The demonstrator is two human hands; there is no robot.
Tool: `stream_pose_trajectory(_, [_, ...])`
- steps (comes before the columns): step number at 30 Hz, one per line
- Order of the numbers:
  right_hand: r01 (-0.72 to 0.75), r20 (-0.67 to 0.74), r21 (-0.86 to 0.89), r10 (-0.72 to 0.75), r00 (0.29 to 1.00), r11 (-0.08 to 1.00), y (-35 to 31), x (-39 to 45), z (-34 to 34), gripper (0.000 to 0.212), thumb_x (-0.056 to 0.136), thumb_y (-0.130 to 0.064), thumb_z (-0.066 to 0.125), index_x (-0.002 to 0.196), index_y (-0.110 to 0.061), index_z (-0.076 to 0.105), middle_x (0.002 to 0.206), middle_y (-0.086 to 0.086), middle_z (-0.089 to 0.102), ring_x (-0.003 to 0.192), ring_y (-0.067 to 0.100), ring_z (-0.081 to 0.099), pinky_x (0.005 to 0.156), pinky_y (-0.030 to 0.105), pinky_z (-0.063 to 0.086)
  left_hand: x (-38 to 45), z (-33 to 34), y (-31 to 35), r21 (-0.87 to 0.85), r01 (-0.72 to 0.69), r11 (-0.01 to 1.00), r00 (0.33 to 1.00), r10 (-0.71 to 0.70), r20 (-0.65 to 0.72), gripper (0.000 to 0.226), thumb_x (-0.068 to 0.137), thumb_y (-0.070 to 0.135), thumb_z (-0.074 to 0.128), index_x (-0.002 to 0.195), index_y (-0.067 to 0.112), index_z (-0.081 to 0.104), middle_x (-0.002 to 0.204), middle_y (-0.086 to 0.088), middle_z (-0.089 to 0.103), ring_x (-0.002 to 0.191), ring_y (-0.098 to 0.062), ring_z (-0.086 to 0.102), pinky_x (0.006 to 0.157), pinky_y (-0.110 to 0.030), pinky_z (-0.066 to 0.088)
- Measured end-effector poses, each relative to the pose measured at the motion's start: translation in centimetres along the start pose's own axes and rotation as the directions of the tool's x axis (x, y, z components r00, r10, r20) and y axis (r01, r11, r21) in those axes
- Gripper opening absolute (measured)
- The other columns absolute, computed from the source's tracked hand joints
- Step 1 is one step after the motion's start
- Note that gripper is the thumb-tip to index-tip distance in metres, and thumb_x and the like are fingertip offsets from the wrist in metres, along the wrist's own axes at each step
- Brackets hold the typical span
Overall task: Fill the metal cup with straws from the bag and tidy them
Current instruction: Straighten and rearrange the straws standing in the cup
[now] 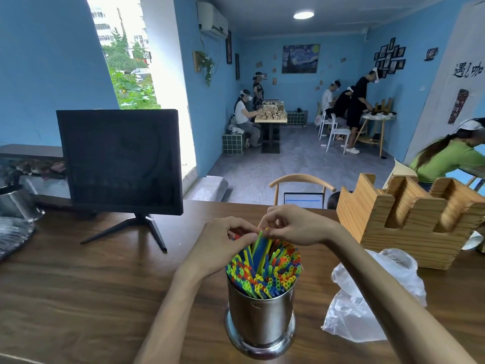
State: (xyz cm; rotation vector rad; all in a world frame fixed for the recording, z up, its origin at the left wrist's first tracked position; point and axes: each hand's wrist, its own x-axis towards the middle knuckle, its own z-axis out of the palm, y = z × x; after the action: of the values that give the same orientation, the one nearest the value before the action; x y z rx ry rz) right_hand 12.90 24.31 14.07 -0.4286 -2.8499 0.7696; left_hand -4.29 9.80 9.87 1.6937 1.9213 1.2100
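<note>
A shiny metal cup (259,319) stands on the wooden table near the front edge, packed with several coloured straws (265,271) in blue, green, yellow and red. A few taller straws stick up at the far side of the bundle. My left hand (225,243) curls over their tips from the left and pinches them. My right hand (291,227) pinches the same tall straw tips from the right, fingers bent. A crumpled clear plastic bag (367,298) lies to the right of the cup, looking flat.
A dark monitor (120,161) on a stand sits at the back left. A wooden holder (409,219) stands at the back right, behind the bag. A metal pot (15,203) is at the far left. A chair back (301,179) is beyond the table edge.
</note>
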Motion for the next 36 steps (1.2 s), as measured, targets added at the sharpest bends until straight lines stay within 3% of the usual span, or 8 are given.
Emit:
stream_pose_trajectory(3, [0.015, -0.005, 0.060, -0.015, 1.000, 0.998, 0.1, -0.2, -0.1, 0.013, 0.097, -0.024, 0.068, 0.102, -0.017, 0.078, 0.091, -0.011, 0.058, 0.076, -0.003, 0.050, 0.071, 0.017, 0.040, 0.0, 0.1, 0.0, -0.021, 0.007, 1.000, 1.000, -0.008, -0.012, 0.009, 0.094, 0.036, 0.072, 0.098, 0.039, 0.078, 0.094, 0.023, 0.074, 0.093, 0.002, 0.068, 0.075, -0.015, 0.051])
stream_pose_trajectory(9, [0.053, -0.089, 0.115, -0.043, 0.995, 0.992, 0.6, -0.1, 0.4, 0.020, 0.092, -0.034, 0.074, 0.097, -0.015, 0.078, 0.085, -0.010, 0.060, 0.075, 0.001, 0.051, 0.069, 0.017, 0.039, 0.2, 0.1, 0.5, -0.024, 0.018, 1.000, 0.998, -0.019, -0.058, 0.006, 0.084, 0.041, 0.081, 0.089, 0.037, 0.080, 0.085, 0.024, 0.074, 0.084, 0.004, 0.068, 0.066, -0.008, 0.049])
stream_pose_trajectory(15, [0.107, -0.284, 0.220, -0.042, 0.958, 0.970, 0.4, -0.2, 0.8, 0.022, 0.088, -0.044, 0.072, 0.087, -0.023, 0.078, 0.079, -0.003, 0.064, 0.069, 0.007, 0.051, 0.066, 0.022, 0.040, 0.8, -0.5, 1.4, 0.027, -0.010, 1.000, 0.997, 0.012, -0.074, 0.013, 0.078, 0.039, 0.086, 0.086, 0.037, 0.077, 0.087, 0.031, 0.070, 0.087, 0.011, 0.061, 0.069, -0.003, 0.041])
stream_pose_trajectory(17, [0.144, -0.366, 0.297, -0.027, 0.930, 0.944, -0.1, -0.3, 0.5, 0.017, 0.085, -0.044, 0.072, 0.084, -0.028, 0.076, 0.076, -0.011, 0.065, 0.067, 0.002, 0.052, 0.064, 0.018, 0.040, 0.9, -0.3, 1.9, -0.021, -0.023, 1.000, 0.996, 0.021, -0.092, 0.014, 0.079, 0.037, 0.086, 0.086, 0.039, 0.074, 0.086, 0.030, 0.071, 0.085, 0.010, 0.064, 0.069, -0.003, 0.043])
stream_pose_trajectory(21, [0.207, -0.471, 0.490, 0.057, 0.880, 0.847, -0.9, -0.2, 0.4, 0.026, 0.080, -0.034, 0.079, 0.088, -0.009, 0.077, 0.076, 0.007, 0.074, 0.067, 0.022, 0.067, 0.063, 0.026, 0.051, 0.8, 0.2, 2.9, -0.218, -0.090, 0.972, 0.980, 0.048, -0.193, 0.020, 0.084, 0.027, 0.084, 0.098, 0.034, 0.072, 0.083, 0.016, 0.077, 0.081, 0.001, 0.073, 0.071, -0.010, 0.052])
stream_pose_trajectory(25, [0.264, -0.493, 0.640, 0.122, 0.862, 0.721, -1.3, -0.2, 0.8, 0.024, 0.080, -0.019, 0.081, 0.096, -0.003, 0.073, 0.076, 0.010, 0.077, 0.072, 0.019, 0.075, 0.069, 0.023, 0.058, 0.7, 0.0, 3.3, -0.168, -0.152, 0.974, 0.963, 0.108, -0.245, 0.037, 0.090, 0.024, 0.079, 0.118, 0.042, 0.065, 0.087, 0.015, 0.077, 0.082, -0.003, 0.074, 0.075, -0.014, 0.056])
stream_pose_trajectory(28, [0.249, -0.463, 0.647, 0.112, 0.879, 0.721, -1.3, -0.6, 1.0, 0.028, 0.077, -0.026, 0.082, 0.099, -0.011, 0.074, 0.081, 0.011, 0.079, 0.079, 0.021, 0.077, 0.073, 0.024, 0.058, 0.7, -0.3, 3.2, -0.141, -0.171, 0.975, 0.964, 0.136, -0.230, 0.039, 0.092, 0.026, 0.077, 0.122, 0.046, 0.065, 0.088, 0.013, 0.075, 0.081, -0.005, 0.073, 0.072, -0.016, 0.057])
stream_pose_trajectory(36, [0.292, -0.566, 0.636, 0.174, 0.805, 0.715, -1.7, -0.3, 2.3, 0.028, 0.073, -0.030, 0.085, 0.084, -0.012, 0.067, 0.064, 0.008, 0.073, 0.058, 0.019, 0.070, 0.063, 0.026, 0.058, 0.8, -0.4, 3.7, -0.072, -0.182, 0.981, 0.960, 0.161, -0.231, 0.036, 0.080, 0.027, 0.087, 0.110, 0.043, 0.077, 0.079, 0.018, 0.070, 0.069, -0.006, 0.066, 0.065, -0.012, 0.051])
